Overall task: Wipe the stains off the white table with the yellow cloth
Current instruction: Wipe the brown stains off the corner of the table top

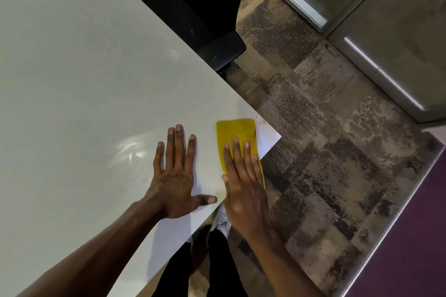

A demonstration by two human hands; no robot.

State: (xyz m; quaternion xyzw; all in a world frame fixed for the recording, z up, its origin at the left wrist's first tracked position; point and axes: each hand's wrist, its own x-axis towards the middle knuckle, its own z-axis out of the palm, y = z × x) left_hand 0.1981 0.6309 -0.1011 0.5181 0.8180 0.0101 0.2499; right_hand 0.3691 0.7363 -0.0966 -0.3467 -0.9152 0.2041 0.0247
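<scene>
The right hand (243, 181) lies flat over the near half of the yellow cloth (235, 132) — that part is hidden under palm and fingers. Beyond the fingertips, faint marks (261, 123) at the white table (84, 67) corner are too small to read — the table's far and left sides run off frame.

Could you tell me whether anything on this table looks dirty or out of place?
Yes: dark smudges mark the white table at its corner, just beyond the yellow cloth under the right hand. The left hand rests flat beside it.
</scene>
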